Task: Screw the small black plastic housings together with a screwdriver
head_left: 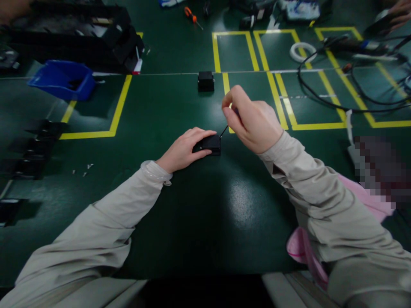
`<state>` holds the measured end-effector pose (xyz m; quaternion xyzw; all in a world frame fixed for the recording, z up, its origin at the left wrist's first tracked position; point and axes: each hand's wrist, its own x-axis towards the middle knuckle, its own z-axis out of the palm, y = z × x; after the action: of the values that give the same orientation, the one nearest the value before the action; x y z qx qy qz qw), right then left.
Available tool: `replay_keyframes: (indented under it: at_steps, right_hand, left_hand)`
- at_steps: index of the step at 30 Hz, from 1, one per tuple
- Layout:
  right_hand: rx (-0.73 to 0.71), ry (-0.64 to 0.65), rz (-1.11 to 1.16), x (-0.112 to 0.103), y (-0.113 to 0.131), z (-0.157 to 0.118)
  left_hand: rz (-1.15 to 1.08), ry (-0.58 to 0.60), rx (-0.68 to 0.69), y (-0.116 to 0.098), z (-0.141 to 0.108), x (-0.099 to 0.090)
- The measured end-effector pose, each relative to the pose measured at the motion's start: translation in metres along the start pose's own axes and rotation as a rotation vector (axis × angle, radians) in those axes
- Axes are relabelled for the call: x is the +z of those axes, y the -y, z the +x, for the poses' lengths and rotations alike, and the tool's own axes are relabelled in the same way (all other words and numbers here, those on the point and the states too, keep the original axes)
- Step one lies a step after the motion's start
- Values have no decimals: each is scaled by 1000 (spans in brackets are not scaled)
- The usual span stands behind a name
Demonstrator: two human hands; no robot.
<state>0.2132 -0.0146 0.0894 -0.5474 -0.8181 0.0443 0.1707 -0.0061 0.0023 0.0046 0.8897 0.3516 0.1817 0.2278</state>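
My left hand [185, 150] grips a small black box [212, 144] from its left side, thumb along the near edge and fingers over the top. The box lies on the dark green table. Above and to the right of it, my right hand [248, 117] is closed around a screwdriver, whose handle is mostly hidden in my fingers. The thin dark shaft of the screwdriver [224, 131] slants down to the right end of the box. Farther back stands another black block [206, 81], apart from both hands.
Several small screws [85, 170] lie at the left, near a row of black parts [37, 149]. A blue bin [64, 79] and black trays [105, 42] stand at the back left. An orange screwdriver [190, 15], a white tape roll [302, 52] and cables [321, 97] lie farther back.
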Motion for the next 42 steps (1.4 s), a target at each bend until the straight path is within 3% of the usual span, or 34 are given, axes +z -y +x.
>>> replay_keyframes:
  at_steps: [42]
  right_hand:
    - [-12, 18, -49, 1, -1, 0]
  left_hand:
    - [-1, 10, -2, 0, 0, -1]
